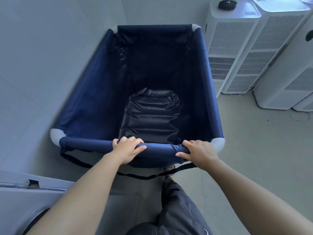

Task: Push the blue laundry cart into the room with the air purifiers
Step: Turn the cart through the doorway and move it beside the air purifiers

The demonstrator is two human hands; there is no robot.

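Now your left hand point(127, 149) and right hand point(199, 152) both clench the near rail of the blue laundry cart point(105, 92). Its long axis runs straight ahead of your fingers point(135, 139). The air purifiers point(237, 48) stand just right of the cart's far end.

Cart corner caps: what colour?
Light grey corner caps on the navy blue cart; clearest in the head view.

Laundry cart point(94, 92) stands centre; both hands — left hand point(127, 149), right hand point(199, 152) — on its near rail. Air purifiers point(237, 48) stand far right, wall point(42, 48) left.
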